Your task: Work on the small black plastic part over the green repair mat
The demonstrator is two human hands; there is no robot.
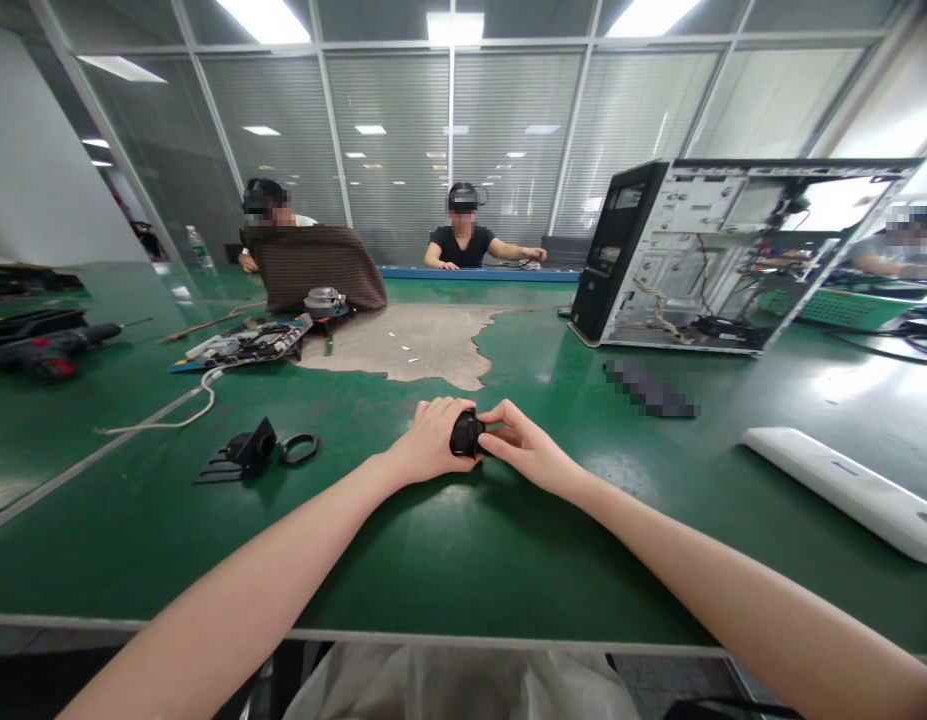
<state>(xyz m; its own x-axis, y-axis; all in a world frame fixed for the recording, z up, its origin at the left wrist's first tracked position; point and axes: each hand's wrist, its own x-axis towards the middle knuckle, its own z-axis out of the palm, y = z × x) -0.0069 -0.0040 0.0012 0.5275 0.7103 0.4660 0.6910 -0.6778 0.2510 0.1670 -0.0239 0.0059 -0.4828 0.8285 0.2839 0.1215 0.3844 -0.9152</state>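
Note:
Just above the green table, my left hand (431, 440) is wrapped round a small round black plastic part (464, 434); its exact kind I cannot make out. The fingertips of my right hand (519, 445) pinch the right side of the same part. Left of my hands lies a black plastic bracket (245, 450) with slotted prongs and a round socket. Beside it rests a black ring (299, 449), flat on the table.
An opened computer case (680, 260) stands at the right. Nearer are a blurred dark object (649, 390) and a long white device (845, 490). A circuit board (245, 342) and a cordless drill (54, 350) lie left. Two people (463, 235) sit across the table.

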